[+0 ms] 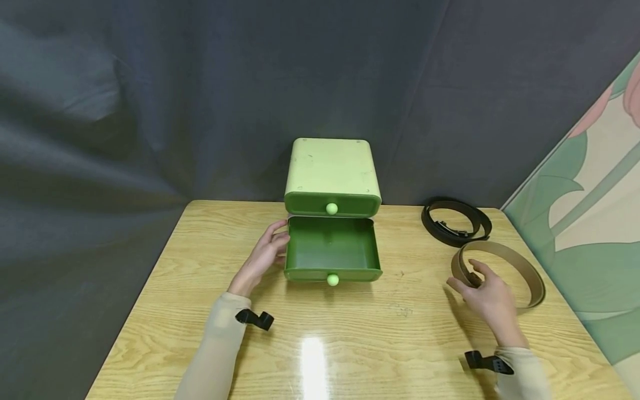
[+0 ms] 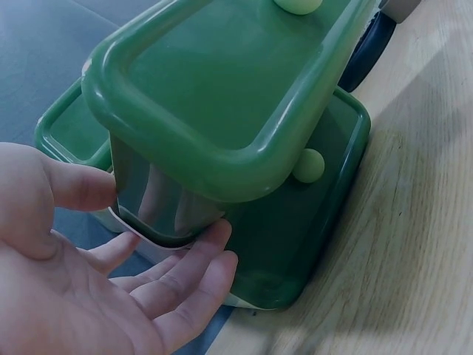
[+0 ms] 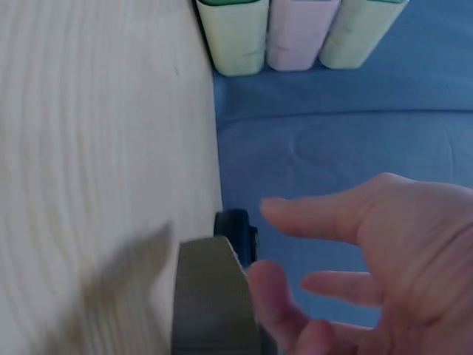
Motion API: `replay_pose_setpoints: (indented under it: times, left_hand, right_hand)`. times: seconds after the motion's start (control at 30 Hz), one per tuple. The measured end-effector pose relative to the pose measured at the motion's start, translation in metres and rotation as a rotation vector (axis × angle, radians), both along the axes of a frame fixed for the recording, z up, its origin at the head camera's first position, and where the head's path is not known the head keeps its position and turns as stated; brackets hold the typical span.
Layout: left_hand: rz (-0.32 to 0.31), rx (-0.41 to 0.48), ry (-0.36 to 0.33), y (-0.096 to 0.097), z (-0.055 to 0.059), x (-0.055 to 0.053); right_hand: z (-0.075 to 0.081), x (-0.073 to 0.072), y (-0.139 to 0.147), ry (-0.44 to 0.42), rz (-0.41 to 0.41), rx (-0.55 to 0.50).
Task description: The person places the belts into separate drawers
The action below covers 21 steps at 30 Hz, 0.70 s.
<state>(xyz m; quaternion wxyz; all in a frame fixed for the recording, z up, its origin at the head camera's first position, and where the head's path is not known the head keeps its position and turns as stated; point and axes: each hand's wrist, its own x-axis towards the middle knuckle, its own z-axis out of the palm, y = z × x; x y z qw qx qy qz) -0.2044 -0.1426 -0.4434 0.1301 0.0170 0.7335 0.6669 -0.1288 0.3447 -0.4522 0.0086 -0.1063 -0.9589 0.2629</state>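
A small cabinet [image 1: 332, 166] with green drawer fronts and round knobs stands at the table's back. Below its top drawer [image 1: 305, 204], another green drawer [image 1: 332, 244] is pulled out, showing a bare inside. My left hand [image 1: 262, 255] is at that drawer's left side; in the left wrist view its thumb and loosely bent fingers [image 2: 196, 277] reach the side wall. To the right, a coiled tan belt [image 1: 532, 275] stands on edge. My right hand [image 1: 492, 297] is over its near left part, thumb and fingers spread apart. The right wrist view shows them beside the belt [image 3: 211, 296].
Behind the tan belt lies a coiled black belt [image 1: 482, 222] with a metal buckle. A dark curtain [image 1: 240, 100] hangs along the table's back edge, and a floral panel [image 1: 590, 222] runs along the right. The wooden table [image 1: 380, 344] reflects light in front.
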Motion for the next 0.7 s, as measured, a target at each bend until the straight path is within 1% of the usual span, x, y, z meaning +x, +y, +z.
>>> replay_pose_setpoints:
  times: [0.07, 0.1, 0.17, 0.3, 0.33, 0.47, 0.7]
  left_hand:
    - [0.004, 0.000, -0.002, 0.000, 0.001, 0.000]
    - [0.004, -0.003, -0.005, -0.001, 0.000, -0.001]
    - [0.004, -0.002, -0.005, -0.001, 0.001, -0.002]
    - [0.005, -0.006, -0.002, 0.000, 0.000, -0.002]
    - [0.007, -0.004, -0.001, 0.000, 0.002, 0.000]
    - [0.008, -0.003, -0.010, 0.001, 0.001, 0.000]
    - [-0.004, 0.003, -0.006, -0.001, 0.003, 0.000]
  right_hand:
    - [0.002, 0.001, 0.004, -0.037, 0.019, 0.007]
    - [0.003, 0.000, 0.006, -0.062, 0.029, 0.018]
    - [0.004, 0.000, 0.010, -0.118, 0.042, 0.039]
    - [0.002, 0.000, 0.015, -0.176, 0.054, 0.086]
    - [0.001, 0.001, 0.015, -0.177, 0.050, 0.093]
    - [-0.004, 0.002, 0.017, -0.153, 0.035, 0.098]
    - [-0.009, 0.000, 0.019, -0.067, -0.003, 0.082]
